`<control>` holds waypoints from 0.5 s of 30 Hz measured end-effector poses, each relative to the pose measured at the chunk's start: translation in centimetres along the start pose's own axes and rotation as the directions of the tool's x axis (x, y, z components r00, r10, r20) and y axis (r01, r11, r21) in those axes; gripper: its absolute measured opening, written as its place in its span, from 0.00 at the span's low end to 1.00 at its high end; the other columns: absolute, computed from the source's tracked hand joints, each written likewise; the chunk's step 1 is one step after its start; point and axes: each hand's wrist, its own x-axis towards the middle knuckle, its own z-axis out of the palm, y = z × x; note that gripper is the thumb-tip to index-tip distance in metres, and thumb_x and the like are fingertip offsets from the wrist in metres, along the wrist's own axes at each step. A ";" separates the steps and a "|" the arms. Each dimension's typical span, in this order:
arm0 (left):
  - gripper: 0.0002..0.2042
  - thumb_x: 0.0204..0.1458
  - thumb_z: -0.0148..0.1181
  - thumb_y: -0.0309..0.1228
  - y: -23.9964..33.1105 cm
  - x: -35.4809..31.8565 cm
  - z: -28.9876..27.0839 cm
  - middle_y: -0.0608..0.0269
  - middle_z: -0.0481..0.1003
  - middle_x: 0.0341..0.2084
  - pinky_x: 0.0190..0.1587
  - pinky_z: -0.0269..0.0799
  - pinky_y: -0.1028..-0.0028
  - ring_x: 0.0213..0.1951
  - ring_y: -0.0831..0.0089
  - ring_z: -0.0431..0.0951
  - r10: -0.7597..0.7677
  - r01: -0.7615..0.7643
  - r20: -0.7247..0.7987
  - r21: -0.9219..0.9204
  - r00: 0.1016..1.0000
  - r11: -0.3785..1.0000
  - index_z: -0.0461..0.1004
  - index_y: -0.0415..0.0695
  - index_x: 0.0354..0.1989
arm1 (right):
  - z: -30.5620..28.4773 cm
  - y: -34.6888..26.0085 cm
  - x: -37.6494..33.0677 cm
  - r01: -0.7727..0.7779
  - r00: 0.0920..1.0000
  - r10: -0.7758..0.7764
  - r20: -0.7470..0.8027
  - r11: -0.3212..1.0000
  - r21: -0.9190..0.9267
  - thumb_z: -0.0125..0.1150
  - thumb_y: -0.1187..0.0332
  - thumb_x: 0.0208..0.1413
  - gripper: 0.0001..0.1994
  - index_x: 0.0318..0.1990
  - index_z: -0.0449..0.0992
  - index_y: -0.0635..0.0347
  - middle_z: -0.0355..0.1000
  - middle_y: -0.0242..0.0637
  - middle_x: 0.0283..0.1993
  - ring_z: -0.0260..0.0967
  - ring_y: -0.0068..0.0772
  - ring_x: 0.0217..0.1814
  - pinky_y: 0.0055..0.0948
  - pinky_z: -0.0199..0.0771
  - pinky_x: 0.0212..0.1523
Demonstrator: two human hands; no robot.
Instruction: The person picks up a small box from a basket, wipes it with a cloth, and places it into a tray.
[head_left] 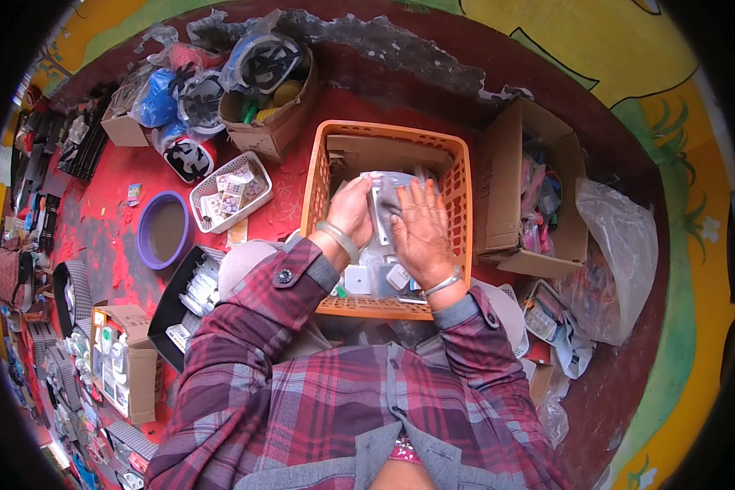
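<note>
Over an orange plastic basket point(459, 237), my left hand point(351, 212) is closed on the edge of a flat package point(377, 222), white along one side and clear elsewhere. My right hand point(420, 229) lies over the package's other side, fingers stretched and spread, back upward. A soft grey, cloth-like piece point(389, 196) shows beside its thumb; whether the hand grips it is hidden. Below the hands in the basket are a white square piece point(357, 279), another small white piece point(398, 276) and clear plastic wrapping. A cardboard flap point(363, 150) lines the basket's far side.
To the right, a cardboard box point(498, 188) holds colourful packets, with a clear plastic bag point(621, 253) beyond it. On the left are a white basket point(257, 200) of small boxes, a purple basin point(145, 237) and a black tray point(165, 306). Bagged helmets point(265, 65) stand at the back.
</note>
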 end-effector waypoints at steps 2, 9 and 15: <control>0.11 0.59 0.40 0.30 -0.3 -0.3 -0.1 0.58 0.73 0.36 0.45 0.70 0.71 0.39 0.69 0.74 -0.001 0.000 0.042 0.024 0.999 1.000 0.70 0.39 0.40 | -0.3 -1.3 0.3 0.078 0.997 -0.077 -0.015 0.994 0.071 0.50 0.66 0.55 0.22 0.58 0.64 0.59 0.57 0.48 0.63 0.48 0.49 0.67 0.43 0.45 0.65; 0.14 0.61 0.38 0.32 -1.3 -0.3 -0.3 0.55 0.72 0.43 0.52 0.67 0.66 0.45 0.66 0.73 -0.117 0.120 0.089 -0.035 0.989 0.992 0.68 0.36 0.45 | 0.7 2.7 1.8 -0.003 0.993 0.015 -0.120 0.995 0.102 0.49 0.69 0.55 0.18 0.53 0.67 0.63 0.62 0.52 0.58 0.57 0.49 0.62 0.39 0.56 0.62; 0.13 0.60 0.36 0.29 0.8 -0.3 0.9 0.53 0.72 0.40 0.52 0.67 0.67 0.45 0.65 0.72 0.052 -0.048 0.050 -0.076 0.997 0.996 0.67 0.36 0.44 | 0.3 1.6 0.7 0.106 0.984 -0.083 -0.159 0.985 0.138 0.49 0.69 0.56 0.18 0.54 0.66 0.63 0.61 0.52 0.58 0.57 0.50 0.62 0.40 0.56 0.61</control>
